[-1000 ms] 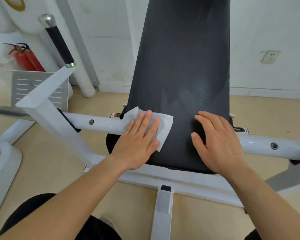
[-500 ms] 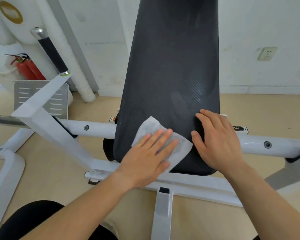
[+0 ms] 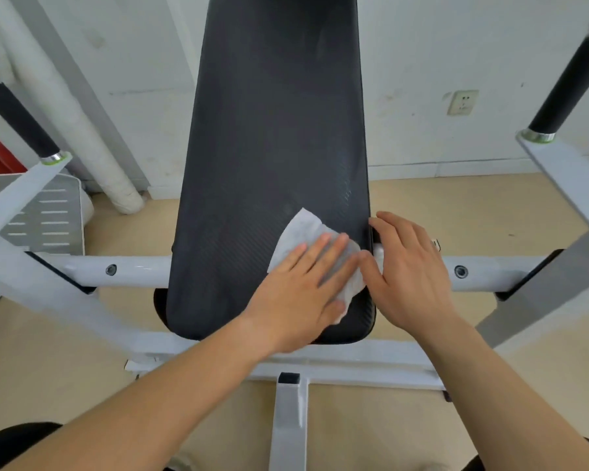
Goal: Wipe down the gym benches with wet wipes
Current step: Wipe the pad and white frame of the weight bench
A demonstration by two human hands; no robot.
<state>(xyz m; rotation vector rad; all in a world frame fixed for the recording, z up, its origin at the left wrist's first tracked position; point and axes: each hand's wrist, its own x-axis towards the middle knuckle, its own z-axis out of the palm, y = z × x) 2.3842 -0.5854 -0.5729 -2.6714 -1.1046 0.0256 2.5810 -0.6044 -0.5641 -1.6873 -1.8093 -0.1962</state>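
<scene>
Wipe lies flat on the low right part of the black bench. My left hand presses it down with straight fingers held close together, and my arm reaches in from the lower left. My right hand is flat too, fingers loose. It rests on the bench's right edge, thumb just beside the wipe.

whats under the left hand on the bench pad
A white wet wipe, pressed flat by the left hand onto the black textured bench pad. Its far corner and right edge show; its middle and the pad beneath are hidden.
</scene>
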